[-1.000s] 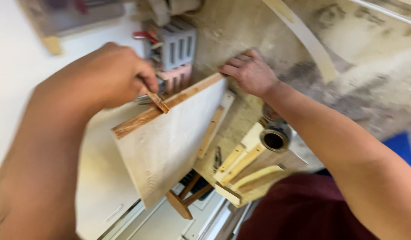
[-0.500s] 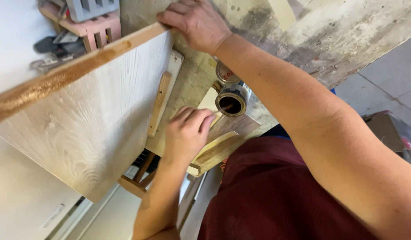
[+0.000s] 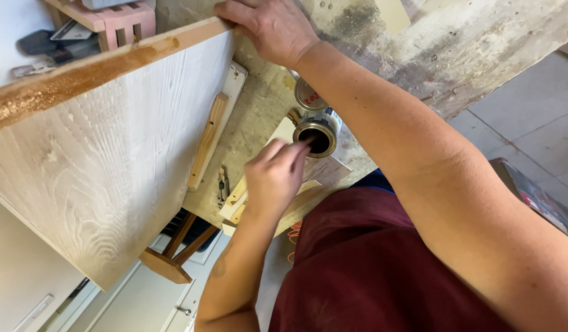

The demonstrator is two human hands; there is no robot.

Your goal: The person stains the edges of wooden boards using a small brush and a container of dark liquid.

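dusty workbench (image 3: pixel 419 43), tiled floor (image 3: pixel 530 123)

place: woodworking workshop | signs: stained workbench (image 3: pixel 481 43), wood panel (image 3: pixel 99 160), offcuts (image 3: pixel 207 138), open tin (image 3: pixel 318 132)

Head view — steeply down, close.

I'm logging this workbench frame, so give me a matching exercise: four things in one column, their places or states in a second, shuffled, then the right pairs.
Things:
1. left hand
2. right hand
3. open can
4. pink block

Places or states:
A. on the bench beyond the board's glue-coated edge
B. fingers at the dark mouth of the can
C. stands beside a lidded can
D. pressed on the corner of the pale wooden board

Pairs: 1-B, 2-D, 3-C, 4-A
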